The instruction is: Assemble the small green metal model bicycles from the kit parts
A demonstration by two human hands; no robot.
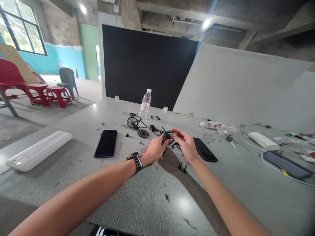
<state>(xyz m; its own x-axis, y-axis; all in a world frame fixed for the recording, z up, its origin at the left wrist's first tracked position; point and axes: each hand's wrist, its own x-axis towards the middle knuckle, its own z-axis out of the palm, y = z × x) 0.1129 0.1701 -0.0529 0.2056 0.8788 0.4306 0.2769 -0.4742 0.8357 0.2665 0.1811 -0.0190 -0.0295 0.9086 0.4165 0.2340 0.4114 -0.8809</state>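
Both hands meet over the middle of the table around a small spoked model bicycle wheel (pixel 169 137) with a green fender and fork above it. My left hand (pixel 155 149), a black watch on its wrist, pinches the wheel's left side. Fingers of my right hand (pixel 186 144) close on the upper right of the same part. Just left lies a loose wheel (pixel 143 133), and behind it a green model bicycle frame (pixel 136 122) with one wheel fitted. Small black parts (pixel 153 127) rest behind my left hand. A black stand-like piece (pixel 182 167) sits below my right wrist.
A dark phone (pixel 106 143) lies left, another phone (pixel 205 149) right of my hand. The water bottle (pixel 145 103) stands behind. A long white case (pixel 39 150) is far left. Cables, a grey box (pixel 286 164) and a lying bottle (pixel 211 125) occupy the right.
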